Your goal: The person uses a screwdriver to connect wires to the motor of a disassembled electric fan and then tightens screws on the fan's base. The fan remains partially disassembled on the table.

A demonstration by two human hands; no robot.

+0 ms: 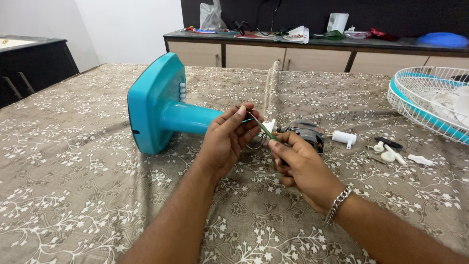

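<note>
Pinching wires (256, 139) at the fan motor (305, 133), left hand (227, 139) and right hand (298, 164) have fingers clamped; 1 white grille (430, 105) and loose white parts (391, 151) lie detached, reassembly left.

The fan stand (161, 105) lies on the table (73, 186) left of the motor (307, 133), small parts (391, 152) and grille (430, 100) to its right.

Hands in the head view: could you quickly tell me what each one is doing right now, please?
Left hand: closed, pinching the thin green wire.
Right hand: closed on the same wire's lower end, beside the fan motor.
</note>
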